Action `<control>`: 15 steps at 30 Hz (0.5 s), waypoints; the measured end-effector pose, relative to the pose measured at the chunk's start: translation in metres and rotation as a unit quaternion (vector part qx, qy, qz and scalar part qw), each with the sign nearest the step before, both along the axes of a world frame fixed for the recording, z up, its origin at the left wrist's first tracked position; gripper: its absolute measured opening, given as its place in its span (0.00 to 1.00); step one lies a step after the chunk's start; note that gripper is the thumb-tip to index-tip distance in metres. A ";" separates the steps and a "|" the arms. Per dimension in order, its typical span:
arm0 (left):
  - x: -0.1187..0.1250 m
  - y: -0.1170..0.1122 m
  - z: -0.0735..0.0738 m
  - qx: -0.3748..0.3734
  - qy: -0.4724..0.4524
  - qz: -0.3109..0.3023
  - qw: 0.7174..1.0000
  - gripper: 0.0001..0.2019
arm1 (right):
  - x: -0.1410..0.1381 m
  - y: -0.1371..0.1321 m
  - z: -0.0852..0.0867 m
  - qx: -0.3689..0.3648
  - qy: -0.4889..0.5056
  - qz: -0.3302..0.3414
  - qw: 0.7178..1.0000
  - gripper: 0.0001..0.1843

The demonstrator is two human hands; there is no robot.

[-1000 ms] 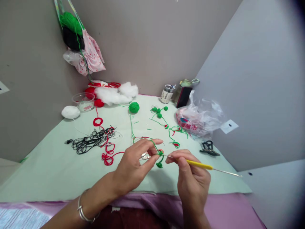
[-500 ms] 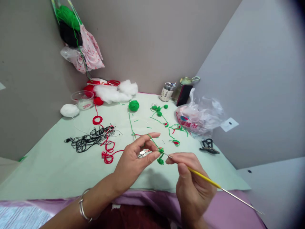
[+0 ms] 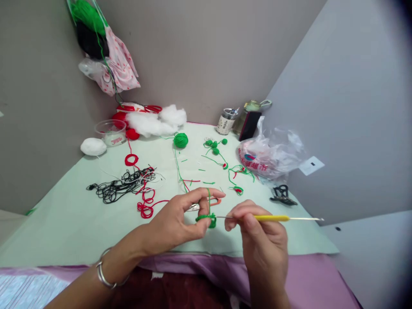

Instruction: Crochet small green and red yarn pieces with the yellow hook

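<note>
My left hand (image 3: 182,219) pinches a small green crochet piece (image 3: 209,220) between thumb and fingers, with green yarn looped over its raised index finger. My right hand (image 3: 260,240) grips a crochet hook with a yellow handle (image 3: 272,218). The hook lies almost level, its metal tip at the green piece. Both hands hover just above the near edge of the pale green table cover (image 3: 64,223). A green strand runs from my left hand back toward a green yarn ball (image 3: 180,140).
Tangled black yarn (image 3: 119,186) and red yarn (image 3: 146,206) lie at left. White stuffing (image 3: 154,122), a clear cup (image 3: 111,131), small green balls (image 3: 215,146), a jar (image 3: 225,122), a plastic bag (image 3: 268,156) and black clips (image 3: 281,195) sit farther back. A bag of yarn (image 3: 103,56) hangs on the wall.
The hook handle swung from pointing down-right to nearly level. My left hand shifted slightly toward me and turned, and the green piece now sits lower, tucked against the thumb.
</note>
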State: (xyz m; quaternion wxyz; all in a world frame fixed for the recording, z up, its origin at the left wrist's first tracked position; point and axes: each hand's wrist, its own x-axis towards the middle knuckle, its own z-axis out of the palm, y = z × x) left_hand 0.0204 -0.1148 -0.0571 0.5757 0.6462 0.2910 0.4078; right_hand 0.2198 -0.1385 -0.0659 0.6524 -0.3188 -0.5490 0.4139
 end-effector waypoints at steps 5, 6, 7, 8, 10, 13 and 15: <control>0.003 0.002 -0.004 -0.032 -0.060 0.014 0.998 0.24 | -0.002 0.006 0.001 -0.056 0.066 0.043 0.995 0.10; 0.005 0.002 -0.006 -0.044 -0.075 0.018 0.996 0.25 | -0.004 0.006 0.000 -0.059 0.071 0.052 0.994 0.10; 0.007 0.002 -0.008 -0.055 -0.089 0.024 0.994 0.25 | -0.006 0.007 -0.002 -0.057 0.073 0.056 0.994 0.10; 0.009 0.002 -0.009 -0.065 -0.100 0.028 0.992 0.25 | -0.007 0.007 -0.004 -0.049 0.072 0.054 0.995 0.10; 0.015 0.000 -0.012 -0.084 -0.123 0.036 0.988 0.26 | -0.011 0.008 -0.009 -0.025 0.057 0.037 0.997 0.09; 0.022 -0.001 -0.016 -0.112 -0.148 0.035 0.982 0.26 | -0.013 0.009 -0.018 0.004 0.014 -0.001 1.000 0.08; 0.024 -0.001 -0.017 -0.123 -0.161 0.036 0.979 0.26 | -0.013 0.009 -0.022 0.011 -0.003 -0.018 1.000 0.08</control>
